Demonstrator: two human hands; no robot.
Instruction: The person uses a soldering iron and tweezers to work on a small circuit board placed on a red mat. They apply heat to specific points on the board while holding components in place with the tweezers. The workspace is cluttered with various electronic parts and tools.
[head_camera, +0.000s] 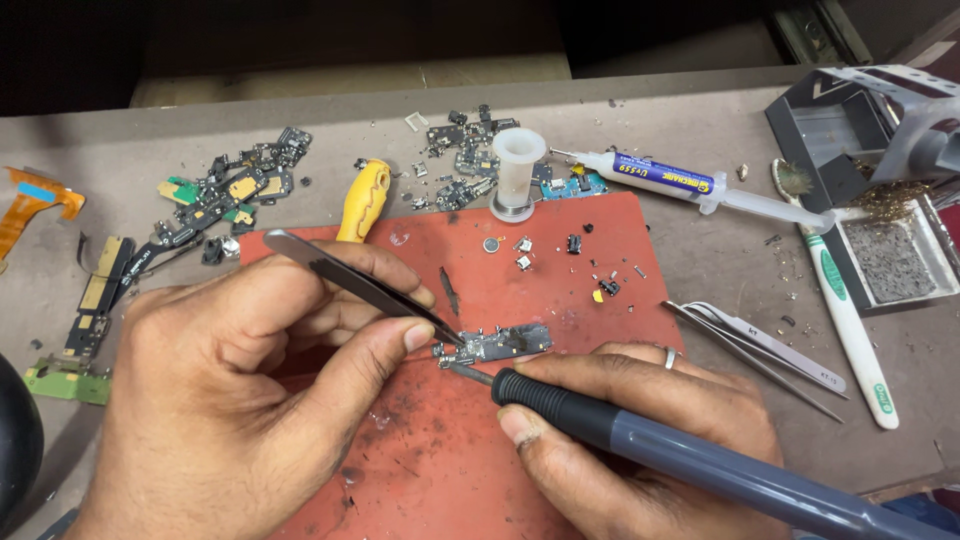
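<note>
My left hand (240, 400) pinches dark metal tweezers (350, 280) whose tip meets the left end of a small circuit board (500, 343) on the red mat (450, 470). A grey soldering iron (680, 455) lies in my right hand (640, 450). The iron's thin tip touches the board's lower left corner, right beside the tweezer tip. A ring shows on one right finger.
Several scrap boards and flex cables (215, 195) lie at the left. A yellow-handled tool (362, 200), a white spool (517, 172), a flux syringe (680, 182), a toothbrush (845, 310), spare tweezers (760, 350) and a grey holder with brass wool (880, 190) sit around the mat.
</note>
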